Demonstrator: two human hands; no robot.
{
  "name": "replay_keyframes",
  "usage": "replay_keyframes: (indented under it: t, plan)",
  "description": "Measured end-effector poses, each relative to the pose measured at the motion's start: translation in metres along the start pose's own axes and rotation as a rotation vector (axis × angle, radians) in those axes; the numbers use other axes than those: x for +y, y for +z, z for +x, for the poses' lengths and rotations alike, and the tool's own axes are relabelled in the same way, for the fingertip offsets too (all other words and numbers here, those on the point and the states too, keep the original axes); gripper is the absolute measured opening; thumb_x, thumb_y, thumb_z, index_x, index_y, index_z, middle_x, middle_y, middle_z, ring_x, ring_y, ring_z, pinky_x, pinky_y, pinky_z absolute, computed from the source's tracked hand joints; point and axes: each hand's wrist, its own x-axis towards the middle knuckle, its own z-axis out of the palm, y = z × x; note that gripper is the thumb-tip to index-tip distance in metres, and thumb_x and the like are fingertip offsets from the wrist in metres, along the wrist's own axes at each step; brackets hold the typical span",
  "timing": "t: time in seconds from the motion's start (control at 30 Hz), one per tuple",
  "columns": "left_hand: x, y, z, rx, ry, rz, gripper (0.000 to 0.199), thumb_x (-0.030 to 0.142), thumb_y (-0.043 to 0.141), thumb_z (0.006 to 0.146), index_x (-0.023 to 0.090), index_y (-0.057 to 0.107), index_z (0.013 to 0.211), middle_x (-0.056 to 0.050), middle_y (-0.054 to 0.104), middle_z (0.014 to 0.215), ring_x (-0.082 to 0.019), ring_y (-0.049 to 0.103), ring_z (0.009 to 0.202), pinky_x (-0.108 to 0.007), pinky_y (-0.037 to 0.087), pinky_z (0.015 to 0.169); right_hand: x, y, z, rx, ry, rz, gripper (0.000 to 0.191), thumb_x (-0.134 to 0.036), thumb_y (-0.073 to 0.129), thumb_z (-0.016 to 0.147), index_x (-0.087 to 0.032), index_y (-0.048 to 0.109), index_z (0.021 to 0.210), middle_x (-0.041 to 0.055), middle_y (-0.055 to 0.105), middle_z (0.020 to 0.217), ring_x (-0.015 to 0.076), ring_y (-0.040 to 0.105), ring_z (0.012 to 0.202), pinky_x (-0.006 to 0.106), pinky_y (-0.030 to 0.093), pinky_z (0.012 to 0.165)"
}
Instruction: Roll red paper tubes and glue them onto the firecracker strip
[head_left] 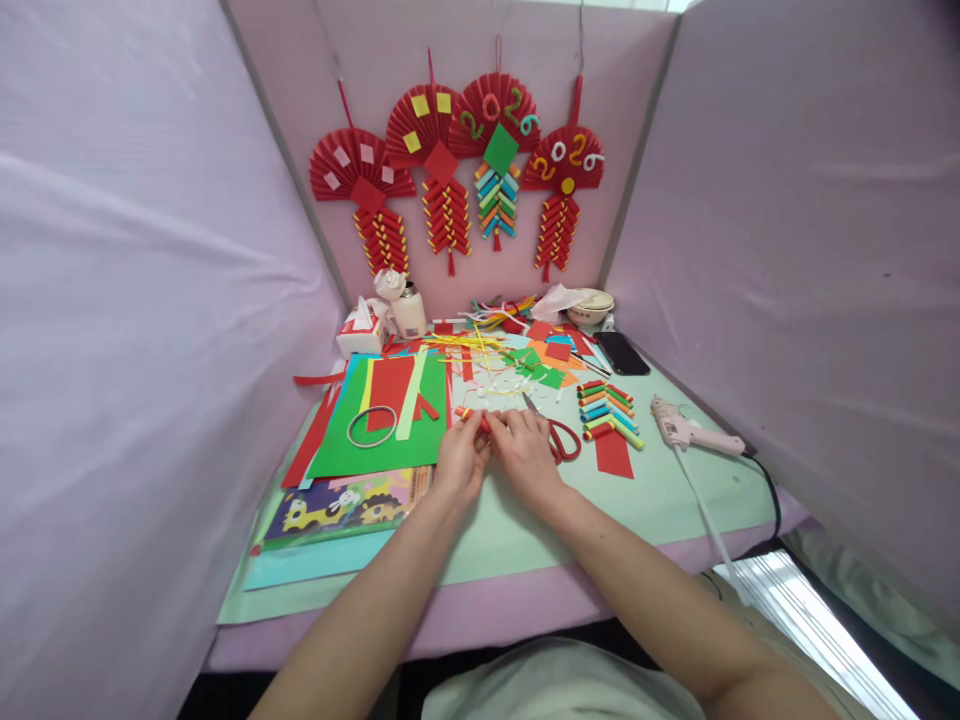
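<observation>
My fingers are drawn in narrow on one small red paper roll (465,412), which lies left of the red-handled scissors (564,442), its long axis running crosswise between my left hand (461,462) and my right hand (523,450). Neither hand is nearer: both touch it, the left by its yellow-tipped end, the right on the side toward the scissors, where its other end is hidden from me. Of scissors there is one pair on the tabletop (499,545). Right of them I count one bundle of coloured rolls (606,411), too crowded to number surely, and farther right one glue gun (694,434). Left of them, past my hands, lies one ring (372,446); beyond them, one black phone (621,353) and four hanging fan ornaments (424,125)
</observation>
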Motion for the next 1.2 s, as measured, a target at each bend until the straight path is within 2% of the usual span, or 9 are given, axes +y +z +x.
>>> replay_keyframes:
  t: [0.1,0.2,0.3,0.4,0.57,0.7,0.9,1.07,1.2]
  plan:
    - [-0.003,-0.009,0.006,0.01,0.012,-0.017,0.008,0.02,0.064,0.071,0.014,0.059,0.075,-0.001,0.065,0.07,-0.01,0.061,0.065,-0.019,0.047,0.061,0.005,-0.002,-0.002,-0.016,0.004,0.206,0.045,-0.028,0.051,0.085,-0.02,0.043,0.129,0.0106,0.056,0.104,0.0241,0.045,0.097,0.037,0.032,0.079]
    - [0.002,-0.01,0.005,-0.061,-0.154,0.047,0.007,0.02,0.062,0.073,0.013,0.059,0.075,-0.003,0.063,0.066,-0.011,0.06,0.062,-0.022,0.048,0.059,0.018,-0.006,0.002,0.004,0.068,0.58,0.062,-0.034,0.059,0.078,-0.021,0.036,0.134,0.0101,0.051,0.116,0.023,0.045,0.103,0.037,0.036,0.084]
    - [0.01,-0.008,-0.004,-0.289,-0.418,0.086,0.008,0.02,0.059,0.076,0.013,0.06,0.08,-0.001,0.058,0.064,-0.01,0.055,0.057,-0.027,0.05,0.065,0.035,-0.007,0.008,-0.092,0.23,1.03,0.051,-0.037,0.053,0.081,-0.023,0.043,0.128,0.0074,0.052,0.118,0.0183,0.051,0.099,0.031,0.041,0.078]
    - [0.014,-0.007,-0.012,-0.503,-0.583,0.104,0.013,0.024,0.055,0.081,0.013,0.059,0.086,0.001,0.053,0.065,-0.008,0.051,0.056,-0.034,0.051,0.074,0.048,0.0,0.009,-0.259,0.435,1.331,0.037,-0.043,0.05,0.081,-0.02,0.057,0.11,0.0043,0.062,0.092,0.0135,0.056,0.077,0.025,0.043,0.066]
    - [0.011,-0.008,-0.016,-0.582,-0.713,0.115,0.013,0.024,0.05,0.084,0.012,0.057,0.084,0.003,0.042,0.061,-0.005,0.042,0.05,-0.023,0.049,0.061,0.055,0.009,0.006,-0.415,0.468,1.438,0.029,-0.044,0.062,0.073,-0.015,0.062,0.08,-0.0026,0.053,0.056,0.0081,0.045,0.049,0.02,0.034,0.048]
    - [0.007,-0.008,-0.011,-0.535,-0.801,0.019,0.016,0.027,0.051,0.085,0.012,0.054,0.08,0.004,0.035,0.058,-0.003,0.036,0.046,-0.011,0.031,0.041,0.053,0.005,0.008,-0.381,0.463,1.412,0.03,-0.045,0.057,0.076,-0.017,0.061,0.087,-0.0019,0.055,0.061,0.0084,0.048,0.052,0.02,0.035,0.05]
    - [0.014,-0.008,0.001,-0.311,-0.324,-0.233,0.017,0.028,0.047,0.087,0.015,0.051,0.077,0.004,0.038,0.058,-0.005,0.038,0.047,-0.016,0.036,0.046,0.037,-0.005,0.005,-0.276,0.195,1.132,0.063,-0.035,0.071,0.063,-0.026,0.045,0.12,0.0065,0.045,0.122,0.0157,0.049,0.099,0.026,0.045,0.075]
    - [0.013,-0.003,-0.002,-0.179,0.09,-0.144,0.013,0.028,0.056,0.082,0.016,0.053,0.077,0.003,0.046,0.06,-0.008,0.047,0.056,-0.019,0.04,0.055,0.02,0.008,-0.002,-0.273,0.2,0.976,0.034,-0.043,0.063,0.071,-0.018,0.053,0.09,0.0014,0.055,0.085,0.0112,0.049,0.068,0.023,0.04,0.059]
    - [0.008,0.0,-0.004,-0.199,0.154,-0.087,0.015,0.03,0.061,0.078,0.017,0.054,0.078,0.002,0.05,0.061,-0.01,0.052,0.061,-0.02,0.042,0.058,0.013,0.011,-0.005,-0.344,0.164,0.931,0.026,-0.04,0.053,0.079,-0.017,0.05,0.067,-0.0051,0.044,0.057,0.008,0.038,0.052,0.02,0.028,0.048]
